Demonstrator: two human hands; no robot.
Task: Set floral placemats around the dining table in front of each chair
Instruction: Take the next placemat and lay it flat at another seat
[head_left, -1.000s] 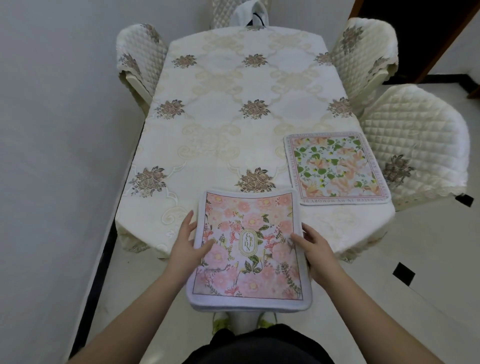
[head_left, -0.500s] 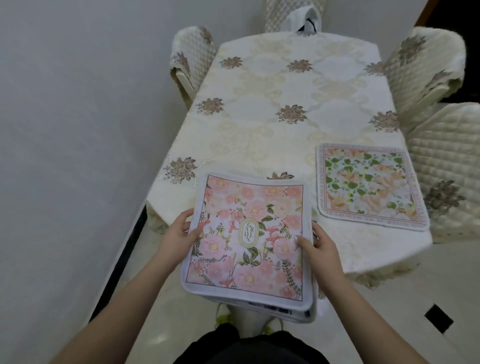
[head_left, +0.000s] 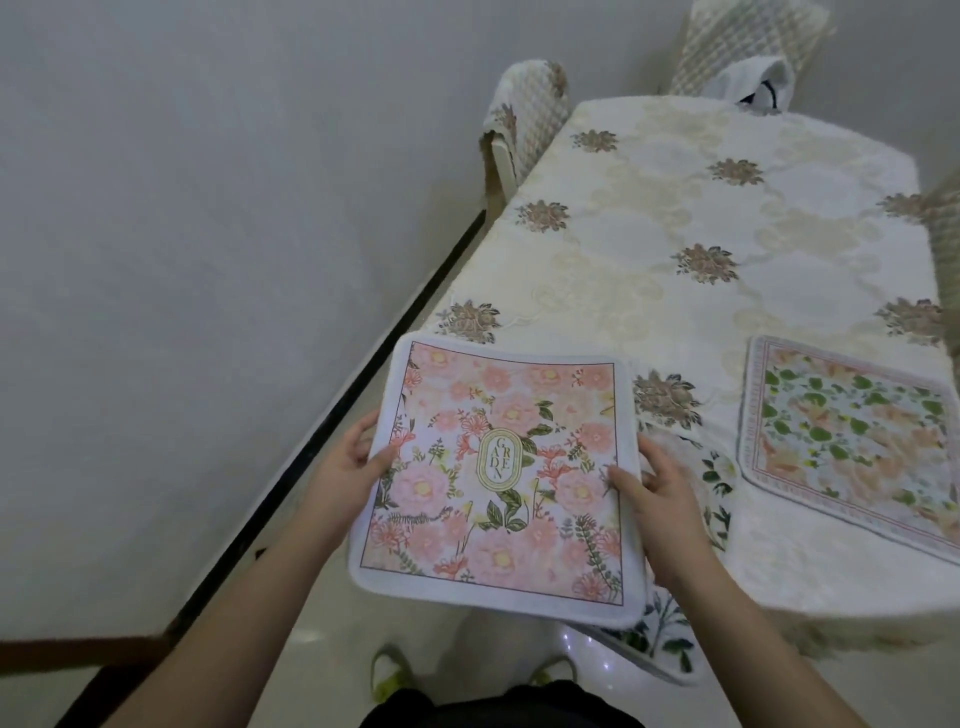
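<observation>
The dining table (head_left: 701, 249) is covered with a cream tablecloth (head_left: 649, 208) that has brown flower bunches on it. One placemat with green leaves and peach flowers (head_left: 852, 441) lies flat on the cloth near the right edge. A white thing with a dark strap (head_left: 756, 83) is at the far end.

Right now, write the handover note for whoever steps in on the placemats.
Left hand: grips the left edge of the pink placemat.
Right hand: grips its right edge, with at least one more placemat stacked beneath.
The stack is held in the air off the table's near corner.
Done: one green-leaf placemat lies flat on the right side.
Left: lay the held mats in front of the other chairs, such as the left chair and the far one.
</observation>
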